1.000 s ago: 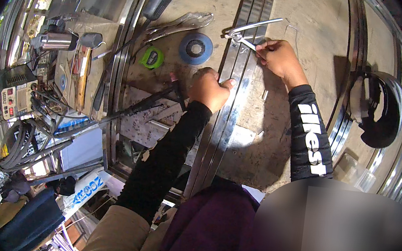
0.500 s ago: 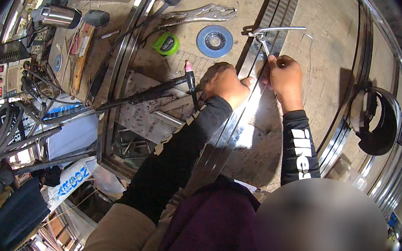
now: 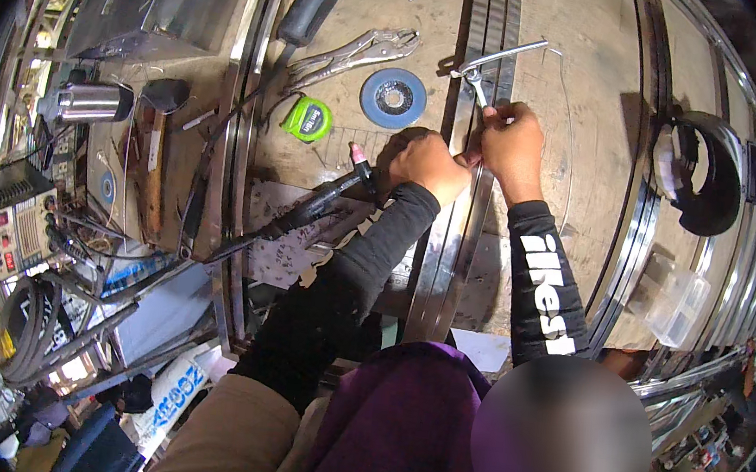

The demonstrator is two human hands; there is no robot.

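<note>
Midway along a bundle of bright metal bars (image 3: 447, 253), two bare hands worked close together over a tan workbench (image 3: 582, 119). The right hand (image 3: 510, 153) was closed around the lower end of a silver wrench (image 3: 478, 89), its fingers pinching the shank. The left hand (image 3: 434, 168) sat curled at the bars' left edge, thumb lying toward the right hand; whether its hidden fingers gripped the metal could not be told.

The wrench slanted across the bars, its head at the lower end of a silver rod (image 3: 510, 54) — touching or merely overlapping, the view did not settle which. By its look the wrench was light enough for one hand, rigid and hardly fragile, though its smooth finish (more so if oily) could slip; the shank's far end, well away from the head, seemed the best place to hold. The bars looked stiff and slick, likely awkward in their length and better steadied by their outer edges than from above.

To the left lay a blue abrasive disc (image 3: 394, 98), locking pliers (image 3: 383, 47) and a green tape measure (image 3: 307, 119) — with a black torch (image 3: 312, 202) nearer the left sleeve.
</note>
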